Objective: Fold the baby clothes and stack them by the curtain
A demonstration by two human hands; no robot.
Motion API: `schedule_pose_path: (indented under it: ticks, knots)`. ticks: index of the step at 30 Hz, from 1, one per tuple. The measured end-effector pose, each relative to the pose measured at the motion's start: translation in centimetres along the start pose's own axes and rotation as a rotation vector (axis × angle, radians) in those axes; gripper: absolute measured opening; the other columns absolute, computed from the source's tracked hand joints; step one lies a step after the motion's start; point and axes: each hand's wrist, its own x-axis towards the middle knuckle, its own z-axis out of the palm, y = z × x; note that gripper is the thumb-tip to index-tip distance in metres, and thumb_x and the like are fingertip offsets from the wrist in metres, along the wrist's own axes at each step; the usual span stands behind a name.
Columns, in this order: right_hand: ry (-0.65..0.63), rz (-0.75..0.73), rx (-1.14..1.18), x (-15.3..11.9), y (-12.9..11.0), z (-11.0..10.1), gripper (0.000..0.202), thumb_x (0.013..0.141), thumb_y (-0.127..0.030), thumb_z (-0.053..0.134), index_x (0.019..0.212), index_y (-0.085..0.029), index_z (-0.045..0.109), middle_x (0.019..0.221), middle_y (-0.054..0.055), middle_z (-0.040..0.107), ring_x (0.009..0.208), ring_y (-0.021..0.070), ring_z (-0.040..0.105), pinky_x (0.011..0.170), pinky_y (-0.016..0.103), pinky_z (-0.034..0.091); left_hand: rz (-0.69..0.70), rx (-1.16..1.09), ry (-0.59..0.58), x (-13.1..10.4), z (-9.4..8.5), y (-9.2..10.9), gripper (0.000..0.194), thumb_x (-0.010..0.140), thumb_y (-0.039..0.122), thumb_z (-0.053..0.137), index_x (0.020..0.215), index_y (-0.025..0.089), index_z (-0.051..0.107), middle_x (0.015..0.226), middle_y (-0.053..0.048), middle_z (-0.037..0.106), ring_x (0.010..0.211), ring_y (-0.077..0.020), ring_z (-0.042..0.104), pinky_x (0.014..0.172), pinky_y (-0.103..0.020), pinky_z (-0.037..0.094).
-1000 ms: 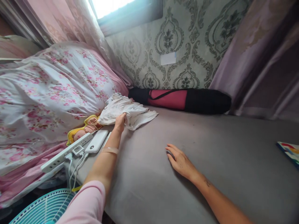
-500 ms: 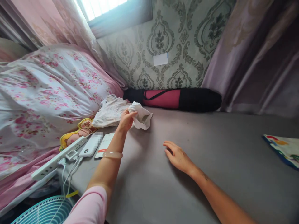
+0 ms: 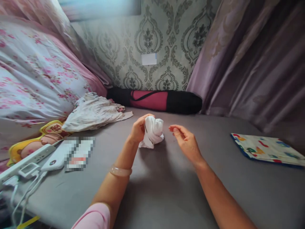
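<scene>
In left hand (image 3: 138,129), bunched white cloth (image 3: 154,131), roughly upright

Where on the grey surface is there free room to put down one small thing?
On the grey surface, one wide bare patch lies between the right hand and the colourful flat item; another, partly shadowed, lies between the two arms, nearer than the white cloth in the left hand. It is crowded at left: power strip, white device and crumpled cloth.

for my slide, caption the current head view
Left hand holds a bunched white cloth, right hand close beside it.
</scene>
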Motion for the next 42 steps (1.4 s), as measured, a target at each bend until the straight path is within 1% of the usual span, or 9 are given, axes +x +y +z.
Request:
schedule_pose_path:
  ticks: [5,8,11,18,25,29,35,38,42]
  knots:
    - [-0.116,-0.127,0.067,0.1,-1.7,-2.3,0.034,0.092,-0.044,0.053,0.122,-0.029,0.060,0.131,0.003,0.060,0.125,0.0199,0.052,0.106,0.036,0.039,-0.038,0.094,-0.251,-0.4,3.3,1.1,0.021,0.059,0.028,0.054,0.070,0.012,0.061,0.063,-0.001,0.054,0.054,-0.0106,0.043,0.051,-0.023,0.032]
    - [-0.234,-0.100,0.148,-0.1,-2.0,-2.6,0.031,0.091,-0.045,0.055,0.114,-0.027,0.064,0.120,0.004,0.066,0.117,0.0206,0.057,0.100,0.034,0.044,-0.030,0.138,-0.329,-0.5,4.0,1.0,0.019,0.061,0.028,0.055,0.072,0.013,0.062,0.064,-0.001,0.055,0.055,-0.0103,0.044,0.052,-0.022,0.033]
    - [-0.278,-0.041,0.143,0.1,-1.2,-2.7,0.027,0.087,-0.047,0.059,0.094,-0.022,0.067,0.097,0.003,0.069,0.095,0.0191,0.063,0.085,0.030,0.049,-0.024,0.178,-0.357,-0.5,3.6,0.2,0.019,0.066,0.026,0.059,0.080,0.014,0.064,0.071,0.000,0.058,0.059,-0.0098,0.047,0.055,-0.021,0.036]
    - [0.061,-0.011,-0.092,1.1,0.1,-4.1,0.028,0.087,-0.048,0.058,0.083,-0.020,0.059,0.069,-0.003,0.058,0.061,0.0119,0.053,0.056,0.023,0.042,0.011,0.349,-0.353,-0.1,1.7,-0.9,0.029,0.077,0.027,0.070,0.103,0.016,0.064,0.093,-0.004,0.065,0.077,-0.0120,0.057,0.066,-0.021,0.043]
    - [0.219,-0.238,-0.503,-0.3,-3.9,-6.9,0.022,0.086,-0.043,0.061,0.083,-0.022,0.066,0.077,0.000,0.067,0.070,0.0158,0.061,0.066,0.026,0.046,0.016,0.343,-0.326,-0.4,2.0,-1.0,0.032,0.079,0.041,0.072,0.098,0.015,0.072,0.097,-0.009,0.072,0.088,-0.0204,0.065,0.078,-0.030,0.050]
    - [0.078,-0.173,-0.612,-1.1,-5.7,-8.6,0.021,0.083,-0.044,0.064,0.083,-0.023,0.067,0.076,-0.001,0.068,0.068,0.0157,0.061,0.061,0.025,0.044,0.051,0.373,-0.325,-0.4,1.8,-0.6,0.032,0.081,0.041,0.069,0.100,0.015,0.073,0.100,-0.009,0.072,0.096,-0.0227,0.065,0.084,-0.031,0.050]
    - [-0.455,0.135,-0.700,-0.9,-3.8,-10.7,0.016,0.083,-0.036,0.060,0.074,-0.024,0.065,0.068,-0.003,0.066,0.061,0.0152,0.058,0.053,0.024,0.039,-0.058,0.362,-0.361,-0.4,2.8,-1.5,0.027,0.081,0.036,0.068,0.098,0.016,0.072,0.093,-0.007,0.071,0.083,-0.0170,0.063,0.074,-0.027,0.049]
    - [-0.497,0.119,-0.742,-0.9,-2.5,-11.0,0.012,0.080,-0.033,0.063,0.073,-0.024,0.066,0.070,-0.001,0.067,0.063,0.0171,0.059,0.055,0.026,0.040,-0.116,0.293,-0.365,-0.5,3.8,-2.6,0.023,0.075,0.031,0.073,0.093,0.016,0.071,0.090,-0.006,0.070,0.078,-0.0161,0.061,0.069,-0.027,0.048]
    - [-0.412,0.059,-0.648,-0.9,-2.7,-10.0,0.027,0.081,-0.040,0.064,0.105,-0.028,0.070,0.102,0.004,0.072,0.086,0.0231,0.065,0.070,0.032,0.050,-0.168,0.224,-0.371,-0.7,4.5,-3.2,0.022,0.072,0.028,0.074,0.088,0.014,0.069,0.084,-0.006,0.069,0.071,-0.0158,0.059,0.066,-0.027,0.047]
